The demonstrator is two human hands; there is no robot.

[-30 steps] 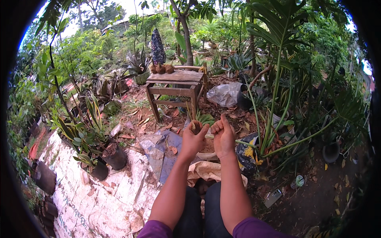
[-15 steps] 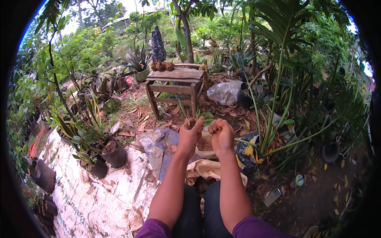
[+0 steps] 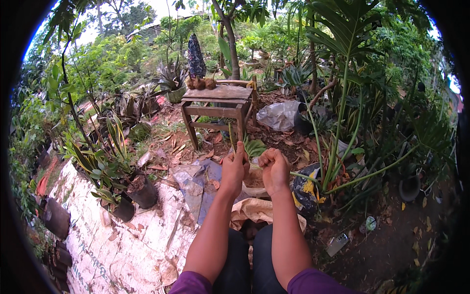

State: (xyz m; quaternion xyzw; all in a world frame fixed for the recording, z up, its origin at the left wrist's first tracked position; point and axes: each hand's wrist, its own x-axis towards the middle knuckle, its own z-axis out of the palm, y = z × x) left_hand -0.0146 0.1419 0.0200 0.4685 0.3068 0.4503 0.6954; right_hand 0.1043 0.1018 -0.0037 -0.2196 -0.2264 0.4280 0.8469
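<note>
My left hand (image 3: 234, 171) is closed around a slim green stem (image 3: 232, 134), which rises above the fingers. Beside it, with a small gap, my right hand (image 3: 275, 169) is curled closed; whatever it may hold is hidden behind the fingers. A green leaf (image 3: 254, 147) shows between and beyond the hands; I cannot tell whether it joins the stem. Below the wrists, a tan sack (image 3: 257, 208) with a rolled-down rim sits by my knees. Brown loose material (image 3: 253, 179) shows just beyond it.
Ahead stands a wooden stool (image 3: 215, 95) bearing several brown fibrous balls (image 3: 200, 83) and a dark patterned folded item (image 3: 196, 56). Potted plants (image 3: 142, 191) stand left on a white sheet (image 3: 112, 240). Large-leaved stems (image 3: 338, 132) lean in at right; a phone (image 3: 337, 244) lies on the ground.
My left hand has turned so its fingers point upward, and the stem stands more upright. My right hand stays curled in nearly the same place.
</note>
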